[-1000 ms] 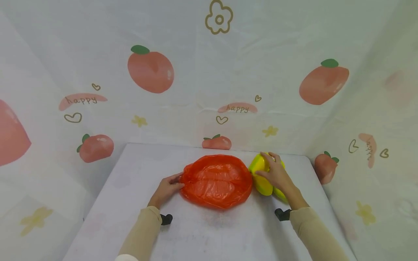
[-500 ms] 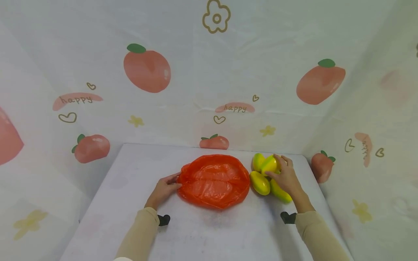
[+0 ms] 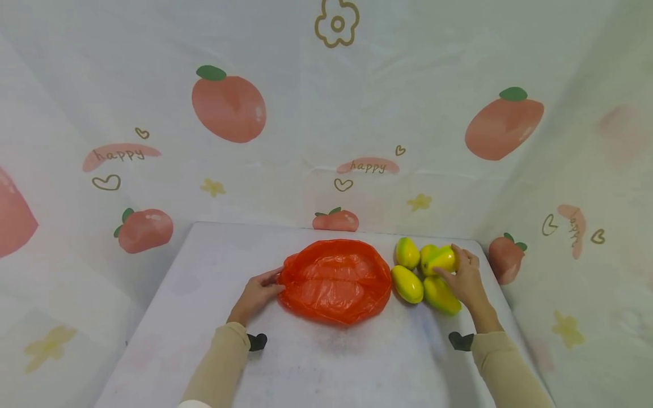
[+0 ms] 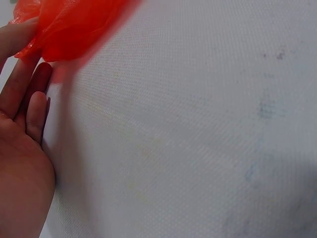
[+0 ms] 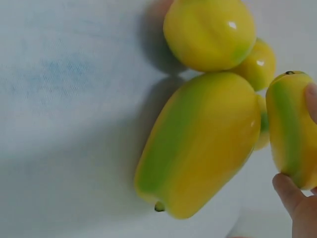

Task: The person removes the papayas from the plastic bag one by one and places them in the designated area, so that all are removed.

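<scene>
A red plastic bag (image 3: 334, 283) lies spread with its mouth open in the middle of the table. My left hand (image 3: 255, 296) pinches its left edge; thumb and fingers meet the thin film (image 4: 74, 29) in the left wrist view. To the bag's right, my right hand (image 3: 470, 280) holds a yellow-green mango (image 3: 444, 259) between thumb and fingertips. That held mango (image 5: 292, 129) shows its dark stem end in the right wrist view. Several other mangoes lie close by: a large one (image 3: 441, 296) in front, one (image 3: 407, 284) beside the bag and one (image 3: 407, 253) farther back.
The white table (image 3: 326, 368) ends at a back wall of printed cloth (image 3: 285, 141), with cloth also on both sides. Dark wrist mounts (image 3: 461, 341) sit below each hand.
My right hand has moved right with the held mango, uncovering the other mangoes and separating it from the one nearest the back. My left hand stays at the bag's edge.
</scene>
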